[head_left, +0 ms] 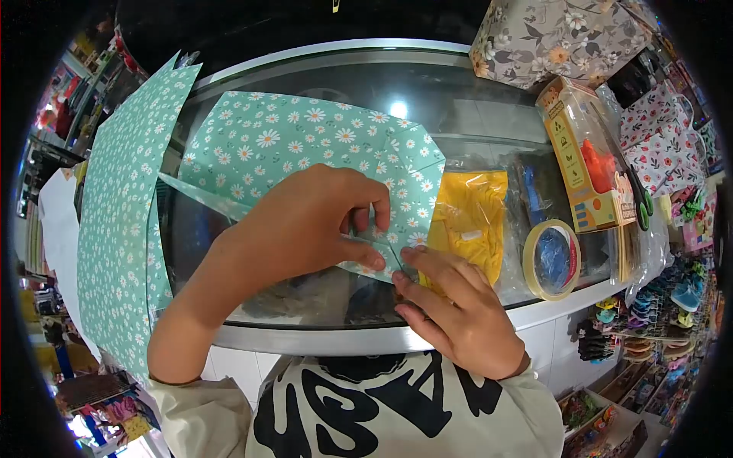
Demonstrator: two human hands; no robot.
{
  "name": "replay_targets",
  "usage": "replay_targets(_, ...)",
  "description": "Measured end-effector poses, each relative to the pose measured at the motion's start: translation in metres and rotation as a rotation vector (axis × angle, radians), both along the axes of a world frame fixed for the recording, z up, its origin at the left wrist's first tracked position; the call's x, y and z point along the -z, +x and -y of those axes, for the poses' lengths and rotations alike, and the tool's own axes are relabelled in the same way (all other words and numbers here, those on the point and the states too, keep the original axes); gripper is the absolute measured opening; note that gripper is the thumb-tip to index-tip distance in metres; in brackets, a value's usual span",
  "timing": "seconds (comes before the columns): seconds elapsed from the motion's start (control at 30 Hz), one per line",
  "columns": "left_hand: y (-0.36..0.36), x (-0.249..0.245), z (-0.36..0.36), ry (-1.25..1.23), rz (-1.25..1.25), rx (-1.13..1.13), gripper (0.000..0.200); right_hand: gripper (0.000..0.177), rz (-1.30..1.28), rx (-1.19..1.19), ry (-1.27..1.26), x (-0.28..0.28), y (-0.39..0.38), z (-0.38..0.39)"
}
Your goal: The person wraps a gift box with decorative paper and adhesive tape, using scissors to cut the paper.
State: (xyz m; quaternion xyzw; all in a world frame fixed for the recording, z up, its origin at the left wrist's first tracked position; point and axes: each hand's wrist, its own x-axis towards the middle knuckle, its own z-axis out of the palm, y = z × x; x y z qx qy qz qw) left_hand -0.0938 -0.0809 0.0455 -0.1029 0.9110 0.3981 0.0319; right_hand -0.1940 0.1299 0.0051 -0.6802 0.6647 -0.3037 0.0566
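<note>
A sheet of green daisy-print wrapping paper (321, 126) lies on the glass counter, its corners and near edge folded. My left hand (313, 217) reaches over it with curled fingers, the thumb on the folded near edge and the index finger bent above. Some of its fingertips are hidden. My right hand (462, 309) pinches the paper's near right corner between thumb and fingers, close to the left thumb. A narrow folded strip of the same paper sticks out to the left beneath my left forearm.
More daisy-print paper (122, 198) stands at the left. Right of the work lie a yellow item in clear plastic (469, 221), a roll of tape (532, 267), a toy box (576, 153) and scissors (641, 200). A floral-wrapped package (553, 38) sits at the back right. The glass counter (305, 305) has a metal rim.
</note>
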Motion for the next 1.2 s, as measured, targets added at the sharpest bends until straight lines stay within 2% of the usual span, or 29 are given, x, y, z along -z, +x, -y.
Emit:
replay_targets(0.4,-0.008,0.002,0.011,0.156,0.058,0.103,0.03,0.029,0.066,0.031,-0.035,0.002,0.001,0.0)
replay_targets(0.6,-0.012,0.006,0.016,0.222,0.098,0.099,0.029,0.034,0.157,0.083,-0.058,0.002,0.001,-0.001)
replay_targets(0.77,-0.011,0.005,0.016,0.247,0.09,0.117,0.028,0.046,0.223,0.175,-0.048,0.005,0.006,-0.003)
replay_targets(0.87,-0.01,0.01,0.015,0.25,0.064,0.097,0.029,0.037,0.2,0.181,-0.023,0.001,0.008,-0.002)
replay_targets(0.9,-0.01,0.012,0.015,0.238,0.045,0.099,0.028,0.033,0.122,0.142,-0.046,0.002,0.006,-0.001)
replay_targets(0.97,-0.008,0.014,0.013,0.21,0.012,0.108,0.028,0.027,-0.029,0.071,-0.091,0.006,0.003,-0.002)
replay_targets(1.07,-0.005,0.007,0.006,0.127,0.032,0.055,0.027,0.022,-0.061,0.118,-0.07,0.001,0.013,-0.004)
replay_targets(1.17,0.002,0.016,0.003,-0.374,-0.428,0.207,0.026,0.027,-0.079,0.097,-0.022,0.004,0.013,-0.009)
replay_targets(1.2,0.006,0.014,-0.001,-0.471,-0.427,0.198,0.024,0.027,-0.088,0.098,-0.021,0.004,0.014,-0.009)
